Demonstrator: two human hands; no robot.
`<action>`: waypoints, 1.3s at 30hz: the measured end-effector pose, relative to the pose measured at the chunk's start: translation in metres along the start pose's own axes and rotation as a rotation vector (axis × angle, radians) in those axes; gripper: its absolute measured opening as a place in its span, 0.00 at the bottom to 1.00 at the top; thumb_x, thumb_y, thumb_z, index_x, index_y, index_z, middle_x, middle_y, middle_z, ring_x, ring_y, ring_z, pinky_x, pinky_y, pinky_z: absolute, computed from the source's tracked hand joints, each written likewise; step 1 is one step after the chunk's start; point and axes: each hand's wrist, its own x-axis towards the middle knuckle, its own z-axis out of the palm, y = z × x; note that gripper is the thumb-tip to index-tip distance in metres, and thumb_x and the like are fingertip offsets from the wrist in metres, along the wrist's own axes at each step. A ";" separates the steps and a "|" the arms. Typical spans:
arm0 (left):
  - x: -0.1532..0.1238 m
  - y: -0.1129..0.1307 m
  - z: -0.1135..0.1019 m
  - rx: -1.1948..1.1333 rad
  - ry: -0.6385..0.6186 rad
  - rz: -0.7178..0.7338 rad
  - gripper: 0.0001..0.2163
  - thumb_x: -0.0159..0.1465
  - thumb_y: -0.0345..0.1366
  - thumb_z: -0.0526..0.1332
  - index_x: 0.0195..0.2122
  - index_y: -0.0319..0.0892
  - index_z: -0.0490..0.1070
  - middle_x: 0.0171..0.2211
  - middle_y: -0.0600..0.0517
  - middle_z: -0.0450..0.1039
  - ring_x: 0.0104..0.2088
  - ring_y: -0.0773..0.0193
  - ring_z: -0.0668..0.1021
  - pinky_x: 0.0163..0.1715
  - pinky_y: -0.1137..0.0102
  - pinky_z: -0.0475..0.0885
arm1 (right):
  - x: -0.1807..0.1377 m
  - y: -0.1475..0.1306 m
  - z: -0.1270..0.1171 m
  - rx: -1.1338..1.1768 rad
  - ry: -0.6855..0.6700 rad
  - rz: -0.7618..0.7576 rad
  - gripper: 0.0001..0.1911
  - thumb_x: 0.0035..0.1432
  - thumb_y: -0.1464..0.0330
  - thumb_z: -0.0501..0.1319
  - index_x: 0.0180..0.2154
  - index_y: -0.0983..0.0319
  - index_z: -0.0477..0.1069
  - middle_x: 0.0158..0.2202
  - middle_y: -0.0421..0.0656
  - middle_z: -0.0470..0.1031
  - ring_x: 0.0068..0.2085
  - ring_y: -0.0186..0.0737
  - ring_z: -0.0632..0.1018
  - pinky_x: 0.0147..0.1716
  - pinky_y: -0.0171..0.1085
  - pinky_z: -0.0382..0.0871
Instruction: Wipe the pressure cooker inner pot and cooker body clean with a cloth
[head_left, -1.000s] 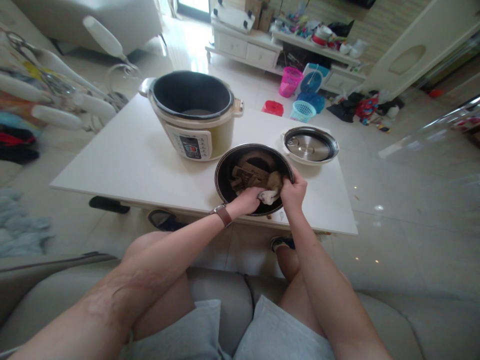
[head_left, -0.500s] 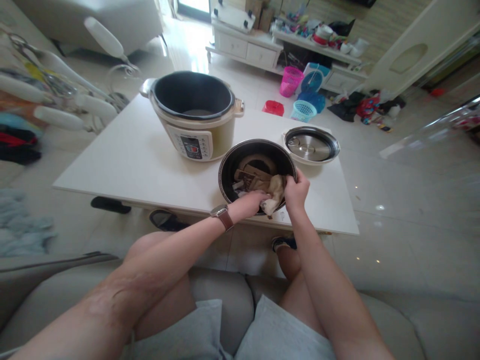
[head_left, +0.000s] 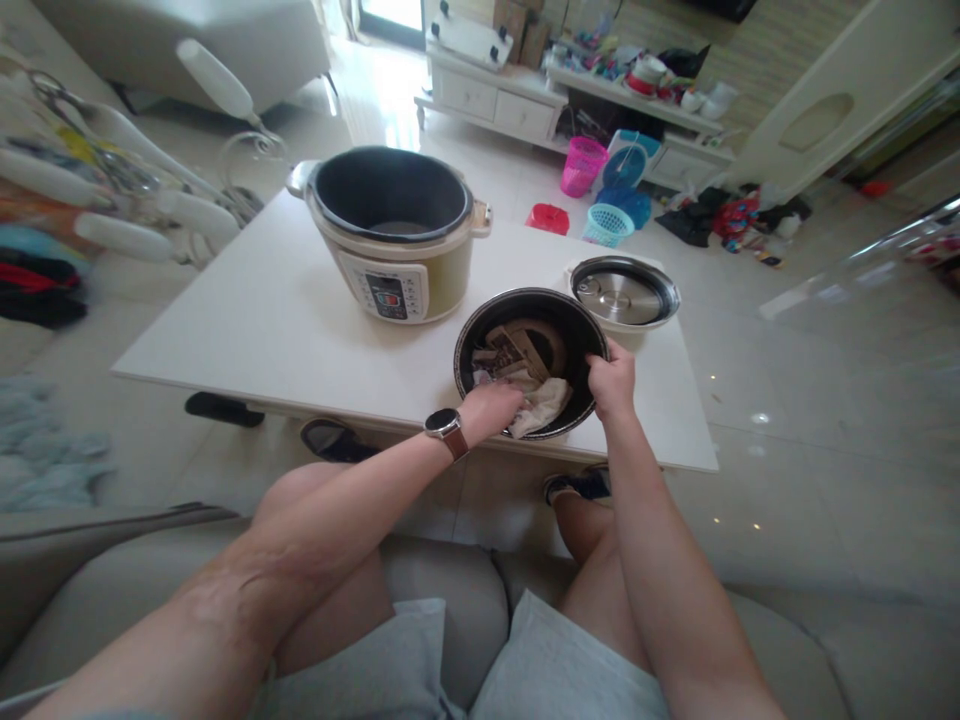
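Black pot point(head_left: 579, 345), right fingers point(head_left: 598, 368) clamped on its rim, left fingers point(head_left: 511, 400) reaching down against pale cloth point(head_left: 547, 407), grip unclear.

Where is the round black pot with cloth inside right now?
In the head view, the black pot is right of centre by the near edge of the white table. The cream cooker stands behind-left, the round metal-lined lid behind-right.

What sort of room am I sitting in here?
Most likely a living room in a home: there's a grey sofa under you, a white table in front of it, and a low white cabinet with drawers across the room.
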 end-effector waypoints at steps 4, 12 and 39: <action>0.001 -0.003 0.002 -0.026 0.010 -0.038 0.19 0.70 0.25 0.57 0.55 0.43 0.84 0.49 0.39 0.84 0.54 0.47 0.84 0.56 0.57 0.77 | -0.008 0.003 0.005 -0.047 0.074 -0.029 0.17 0.47 0.67 0.59 0.36 0.63 0.84 0.29 0.39 0.80 0.36 0.44 0.77 0.50 0.47 0.75; 0.026 -0.009 0.013 -0.730 0.291 -0.080 0.27 0.65 0.21 0.55 0.63 0.42 0.78 0.62 0.45 0.80 0.63 0.54 0.80 0.67 0.59 0.70 | -0.041 -0.003 0.034 0.027 0.230 -0.047 0.15 0.53 0.65 0.58 0.36 0.62 0.82 0.37 0.45 0.84 0.45 0.50 0.81 0.56 0.49 0.74; 0.001 -0.010 -0.001 0.029 0.052 -0.030 0.15 0.72 0.26 0.57 0.46 0.38 0.85 0.50 0.37 0.81 0.59 0.43 0.78 0.68 0.46 0.64 | 0.006 0.000 0.001 -0.009 -0.007 -0.119 0.34 0.41 0.73 0.59 0.54 0.61 0.79 0.55 0.47 0.82 0.59 0.51 0.80 0.66 0.56 0.70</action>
